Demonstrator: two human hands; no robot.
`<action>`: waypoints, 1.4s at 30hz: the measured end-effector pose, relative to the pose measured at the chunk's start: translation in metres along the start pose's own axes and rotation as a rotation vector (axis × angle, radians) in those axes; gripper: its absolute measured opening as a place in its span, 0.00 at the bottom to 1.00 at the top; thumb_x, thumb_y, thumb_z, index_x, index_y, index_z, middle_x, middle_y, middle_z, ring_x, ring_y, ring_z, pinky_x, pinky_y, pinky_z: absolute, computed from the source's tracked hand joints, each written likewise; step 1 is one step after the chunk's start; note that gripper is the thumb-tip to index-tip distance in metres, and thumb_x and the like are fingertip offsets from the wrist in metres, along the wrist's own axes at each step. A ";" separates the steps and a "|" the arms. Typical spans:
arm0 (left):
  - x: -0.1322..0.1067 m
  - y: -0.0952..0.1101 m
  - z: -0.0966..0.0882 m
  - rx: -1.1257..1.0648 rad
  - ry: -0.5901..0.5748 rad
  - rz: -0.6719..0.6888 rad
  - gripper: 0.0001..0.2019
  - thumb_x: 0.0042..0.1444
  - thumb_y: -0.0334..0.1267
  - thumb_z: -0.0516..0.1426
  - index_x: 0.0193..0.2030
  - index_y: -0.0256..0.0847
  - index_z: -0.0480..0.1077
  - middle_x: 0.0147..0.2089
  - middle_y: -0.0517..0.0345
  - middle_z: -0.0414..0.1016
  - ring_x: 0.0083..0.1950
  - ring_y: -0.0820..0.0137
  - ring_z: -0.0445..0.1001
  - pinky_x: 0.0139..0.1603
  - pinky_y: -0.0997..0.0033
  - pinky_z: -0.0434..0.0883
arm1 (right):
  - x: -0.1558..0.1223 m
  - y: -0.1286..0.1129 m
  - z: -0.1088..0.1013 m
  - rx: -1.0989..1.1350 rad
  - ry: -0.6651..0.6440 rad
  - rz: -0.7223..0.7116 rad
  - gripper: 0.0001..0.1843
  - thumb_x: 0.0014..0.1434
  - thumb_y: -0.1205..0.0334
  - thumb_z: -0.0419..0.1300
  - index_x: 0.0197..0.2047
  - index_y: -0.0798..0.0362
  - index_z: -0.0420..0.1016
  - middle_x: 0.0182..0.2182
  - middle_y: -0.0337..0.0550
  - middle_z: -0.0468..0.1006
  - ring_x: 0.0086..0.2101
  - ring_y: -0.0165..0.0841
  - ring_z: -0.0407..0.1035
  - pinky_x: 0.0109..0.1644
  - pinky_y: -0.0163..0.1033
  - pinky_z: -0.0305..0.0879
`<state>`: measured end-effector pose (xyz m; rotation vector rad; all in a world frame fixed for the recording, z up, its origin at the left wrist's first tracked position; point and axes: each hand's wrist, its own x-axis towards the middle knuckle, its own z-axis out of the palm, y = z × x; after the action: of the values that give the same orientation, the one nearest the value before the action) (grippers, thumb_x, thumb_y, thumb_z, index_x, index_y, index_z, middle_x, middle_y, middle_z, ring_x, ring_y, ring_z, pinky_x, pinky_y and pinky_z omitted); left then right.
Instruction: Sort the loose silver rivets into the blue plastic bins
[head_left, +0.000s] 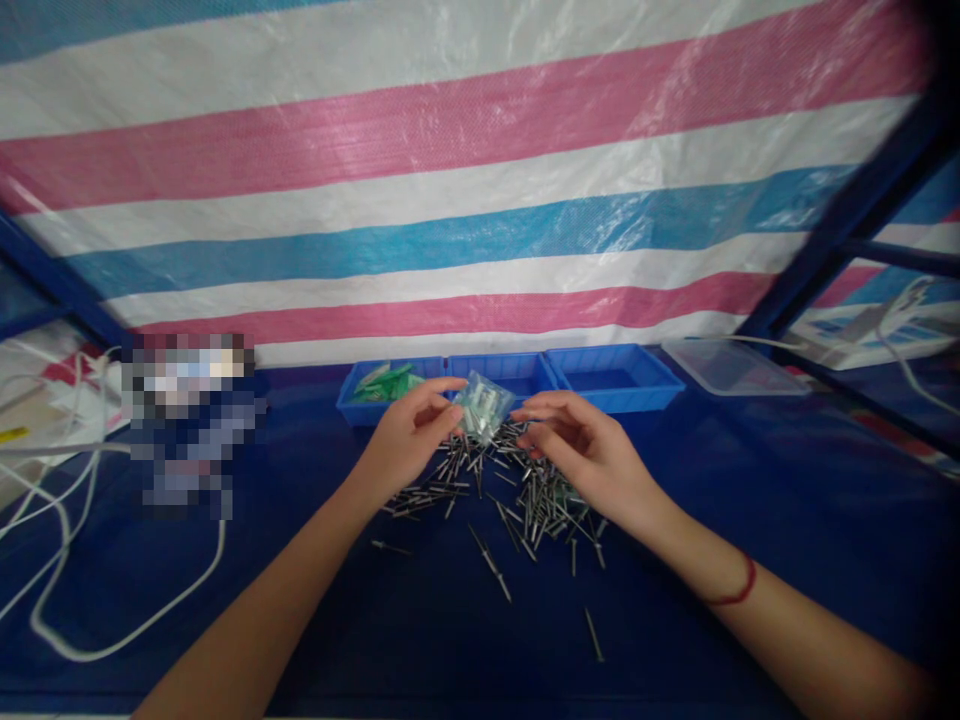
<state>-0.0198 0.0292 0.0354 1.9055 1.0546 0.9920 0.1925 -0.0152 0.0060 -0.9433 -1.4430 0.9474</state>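
In the head view, my left hand [416, 430] pinches the left edge of a small clear plastic bag [484, 405] between thumb and fingers. Pale, greenish pieces show inside the bag, too blurred to name. My right hand [581, 445] is just right of the bag, fingers curved and apart, with nothing visible in it. Below both hands lies a loose heap of metal blind rivets [544, 500], partly covered by my right hand. Several stray rivets [491, 565] are spread nearer to me on the dark blue table [375, 640].
Behind the hands stand three joined blue trays [615, 380]; the left one holds green-tinted packets [390, 380]. A clear plastic lid [724, 368] lies to the right. White cables [150, 635] loop across the left side. A striped sheet [450, 240] hangs behind.
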 end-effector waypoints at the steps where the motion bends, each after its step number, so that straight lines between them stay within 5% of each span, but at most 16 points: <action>1: 0.003 -0.002 -0.009 0.062 0.103 0.033 0.17 0.58 0.39 0.54 0.54 0.39 0.65 0.33 0.58 0.74 0.34 0.71 0.75 0.38 0.70 0.71 | 0.000 -0.001 -0.001 -0.010 0.013 -0.001 0.13 0.56 0.58 0.59 0.45 0.51 0.67 0.40 0.46 0.76 0.31 0.30 0.73 0.35 0.38 0.71; 4: 0.011 -0.010 -0.040 0.355 0.387 0.120 0.17 0.57 0.39 0.54 0.53 0.40 0.67 0.42 0.55 0.75 0.41 0.68 0.74 0.44 0.70 0.69 | 0.001 -0.003 -0.002 -0.040 0.051 -0.018 0.14 0.57 0.57 0.58 0.46 0.51 0.65 0.39 0.44 0.74 0.28 0.28 0.70 0.33 0.37 0.69; 7: 0.015 -0.019 -0.057 0.518 0.440 0.088 0.15 0.58 0.40 0.53 0.51 0.41 0.68 0.40 0.56 0.76 0.40 0.68 0.75 0.42 0.71 0.69 | 0.001 -0.002 -0.002 -0.059 0.054 -0.021 0.15 0.57 0.57 0.57 0.47 0.50 0.64 0.37 0.42 0.72 0.27 0.27 0.69 0.30 0.36 0.67; 13: 0.014 -0.029 -0.047 0.624 0.336 0.010 0.11 0.55 0.36 0.53 0.44 0.41 0.70 0.30 0.61 0.75 0.31 0.69 0.73 0.38 0.72 0.69 | -0.001 -0.001 -0.001 -0.116 0.024 -0.019 0.14 0.58 0.57 0.57 0.46 0.50 0.64 0.35 0.41 0.70 0.28 0.28 0.66 0.31 0.35 0.68; 20: 0.011 -0.032 -0.031 0.849 0.208 0.126 0.16 0.61 0.43 0.51 0.51 0.41 0.71 0.49 0.50 0.75 0.49 0.59 0.69 0.51 0.57 0.64 | -0.001 -0.002 -0.001 -0.203 0.023 -0.041 0.13 0.58 0.59 0.56 0.46 0.51 0.65 0.32 0.38 0.71 0.26 0.28 0.66 0.31 0.35 0.66; 24: 0.007 -0.031 -0.019 1.015 0.309 0.179 0.15 0.60 0.46 0.51 0.48 0.44 0.73 0.58 0.47 0.66 0.58 0.51 0.59 0.55 0.48 0.59 | 0.005 -0.011 -0.017 -0.440 0.069 -0.056 0.06 0.55 0.64 0.54 0.37 0.52 0.69 0.26 0.37 0.72 0.25 0.29 0.66 0.30 0.35 0.62; 28: 0.006 -0.034 -0.017 1.051 0.320 0.224 0.14 0.61 0.46 0.50 0.46 0.42 0.71 0.63 0.46 0.59 0.65 0.52 0.52 0.61 0.48 0.52 | 0.013 -0.022 -0.049 -0.822 -0.185 -0.014 0.09 0.51 0.70 0.51 0.26 0.52 0.71 0.19 0.36 0.71 0.21 0.29 0.64 0.26 0.35 0.56; 32: 0.007 -0.040 -0.019 1.018 0.201 0.176 0.18 0.63 0.45 0.47 0.56 0.41 0.63 0.60 0.45 0.64 0.63 0.56 0.57 0.63 0.48 0.50 | 0.015 -0.020 -0.068 -0.896 -0.371 0.044 0.09 0.50 0.69 0.53 0.25 0.50 0.73 0.17 0.34 0.71 0.20 0.30 0.65 0.23 0.34 0.54; 37: 0.006 -0.041 -0.019 1.053 0.150 0.155 0.24 0.64 0.47 0.45 0.63 0.37 0.55 0.58 0.42 0.66 0.61 0.56 0.61 0.63 0.49 0.50 | 0.016 -0.002 -0.058 -1.031 -0.324 0.000 0.09 0.55 0.64 0.55 0.32 0.52 0.77 0.24 0.40 0.77 0.25 0.33 0.69 0.27 0.35 0.58; 42: 0.005 -0.039 -0.019 1.070 0.125 0.167 0.24 0.63 0.49 0.45 0.63 0.40 0.56 0.60 0.43 0.65 0.61 0.55 0.60 0.62 0.50 0.52 | 0.019 0.018 -0.041 -1.183 -0.251 0.007 0.14 0.59 0.59 0.53 0.28 0.53 0.76 0.27 0.47 0.79 0.29 0.37 0.73 0.31 0.37 0.58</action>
<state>-0.0476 0.0530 0.0116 2.8250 1.7372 0.6621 0.2332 0.0106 -0.0012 -1.6886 -2.2550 0.1109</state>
